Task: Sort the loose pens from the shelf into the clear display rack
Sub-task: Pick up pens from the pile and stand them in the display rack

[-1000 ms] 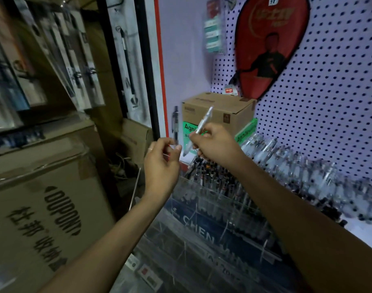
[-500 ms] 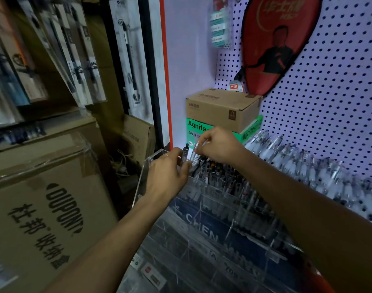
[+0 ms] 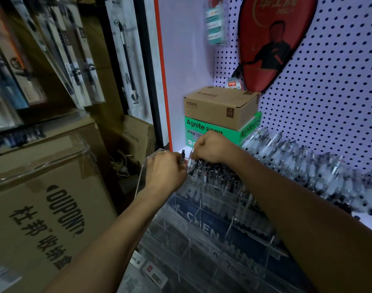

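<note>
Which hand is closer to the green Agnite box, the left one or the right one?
Right. The right hand appears directly in front of the green Agnite box, overlapping its lower edge in the view. The left hand is lower and further left, over the clear display rack.

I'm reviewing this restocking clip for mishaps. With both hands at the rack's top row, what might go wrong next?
1. The top compartment of the clear rack already looks packed, so the pen under the right hand may jam or tip out.
2. The right forearm lies close to the loose pens on the shelf and might sweep some off.
</note>
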`<control>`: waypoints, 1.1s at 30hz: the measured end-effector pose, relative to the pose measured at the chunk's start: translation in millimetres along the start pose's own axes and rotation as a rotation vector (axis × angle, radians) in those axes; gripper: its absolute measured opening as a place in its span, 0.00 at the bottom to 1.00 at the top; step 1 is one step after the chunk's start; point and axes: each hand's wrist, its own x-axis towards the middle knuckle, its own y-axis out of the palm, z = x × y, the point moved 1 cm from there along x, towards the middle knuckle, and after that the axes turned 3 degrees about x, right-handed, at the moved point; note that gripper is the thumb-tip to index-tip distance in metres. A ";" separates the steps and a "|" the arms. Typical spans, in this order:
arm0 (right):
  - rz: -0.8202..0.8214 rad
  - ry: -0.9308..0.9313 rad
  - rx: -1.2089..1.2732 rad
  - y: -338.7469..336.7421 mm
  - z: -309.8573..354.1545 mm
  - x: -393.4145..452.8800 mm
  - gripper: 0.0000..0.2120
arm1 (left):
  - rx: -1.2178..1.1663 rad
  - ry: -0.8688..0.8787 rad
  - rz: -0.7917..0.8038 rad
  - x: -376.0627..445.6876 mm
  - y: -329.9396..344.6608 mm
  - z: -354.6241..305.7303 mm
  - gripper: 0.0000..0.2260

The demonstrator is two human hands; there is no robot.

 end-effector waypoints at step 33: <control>-0.612 0.129 0.137 -137.1 -181.6 -145.0 0.06 | -0.109 0.698 0.396 39.5 14.3 -220.8 0.10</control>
